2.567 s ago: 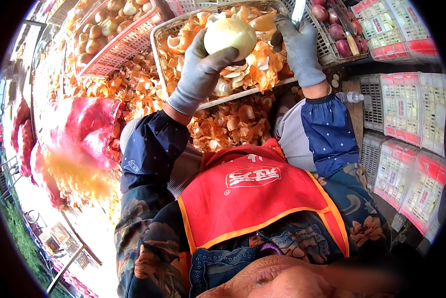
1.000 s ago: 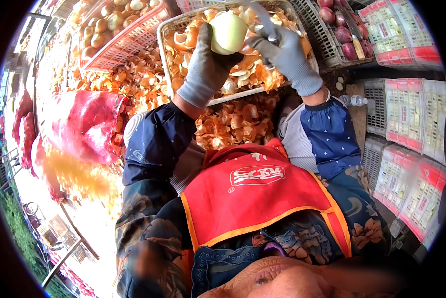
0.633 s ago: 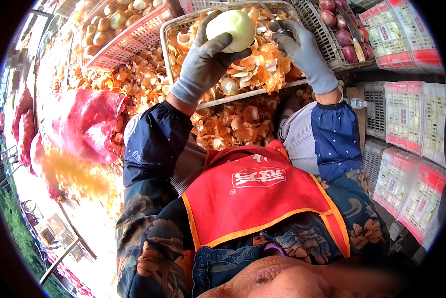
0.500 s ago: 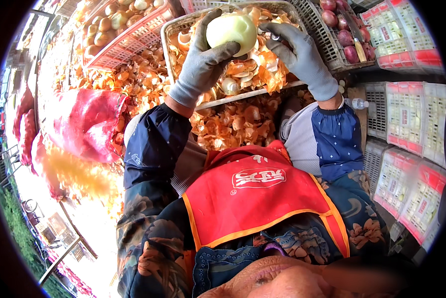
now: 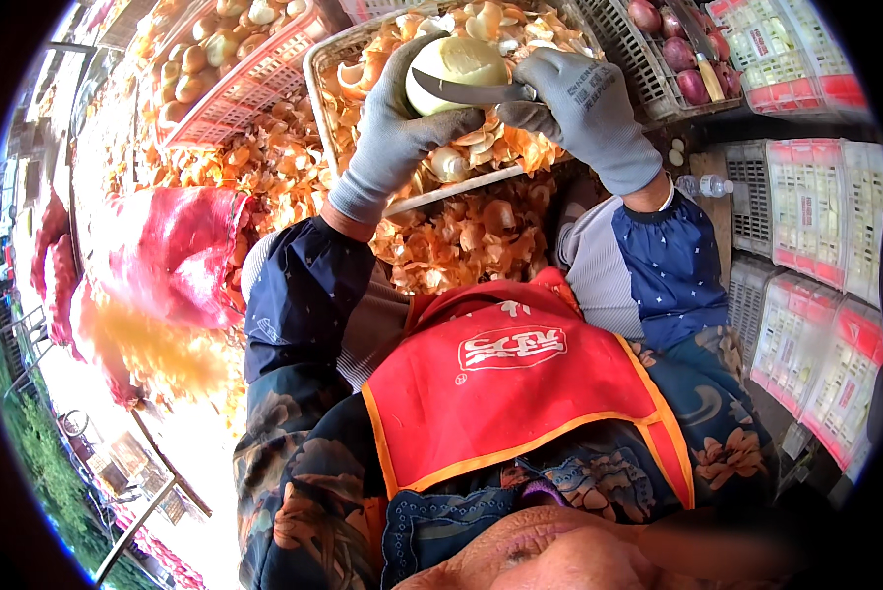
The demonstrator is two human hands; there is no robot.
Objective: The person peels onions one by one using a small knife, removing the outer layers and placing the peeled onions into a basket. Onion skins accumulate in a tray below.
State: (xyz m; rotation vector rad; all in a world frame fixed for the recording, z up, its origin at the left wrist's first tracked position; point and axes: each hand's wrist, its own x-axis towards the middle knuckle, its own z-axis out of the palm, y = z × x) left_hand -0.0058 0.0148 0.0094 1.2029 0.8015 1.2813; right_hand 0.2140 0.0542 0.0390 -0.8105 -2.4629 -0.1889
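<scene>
A peeled, pale green-white onion (image 5: 466, 61) rests in my gloved left hand (image 5: 394, 123), fingers and thumb curled round its left and lower sides. My right hand (image 5: 587, 110), in a matching grey glove, grips a small curved knife (image 5: 461, 91). The blade lies across the front of the onion, its tip toward my left fingers; the glove hides most of the handle. Both hands are above a pale crate (image 5: 461, 192) heaped with orange-brown onion skins (image 5: 528, 147). Among the skins lies a pale onion (image 5: 449, 164).
At the upper left stands a pink crate of unpeeled onions (image 5: 254, 88). A crate of red onions (image 5: 692, 87) with another knife (image 5: 709, 77) is at the upper right. Stacked crates (image 5: 805, 211) and a plastic bottle (image 5: 705, 185) are on the right; a red mesh sack (image 5: 171, 251) lies left.
The knife blade has come into view and now lies across the onion. My right hand has turned, showing its back, and moved slightly closer to the onion.
</scene>
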